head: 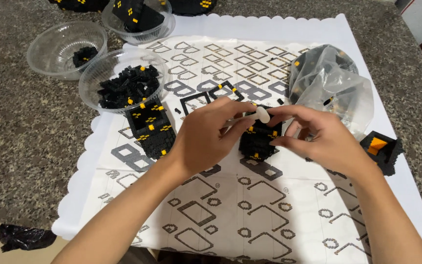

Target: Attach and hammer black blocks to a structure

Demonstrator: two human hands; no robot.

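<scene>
Far left, near the sheet's [318, 34] top-left corner: a nearly empty clear bowl [54, 54] on the granite counter [15, 127], then a bowl of loose black bricks [125, 85] overlapping the sheet's left edge. Just below it stands a black-and-yellow block [151, 128].

Centre of the sheet: the left hand [203, 142] has thumb and forefinger closed on a small white tool [262, 115], held over the model [259, 139]. The model sits mid-sheet between both hands. The right hand [318, 139] is curled about the model's right side, fingertips touching it; whether it grips cannot be told.

Judgement: the model is light, rigid, but press-fit and liable to shed pieces; hold it by its flat side walls, low down.

Right: a crumpled clear bag [333, 83]; at the right edge, a black piece with orange face [381, 149].
</scene>
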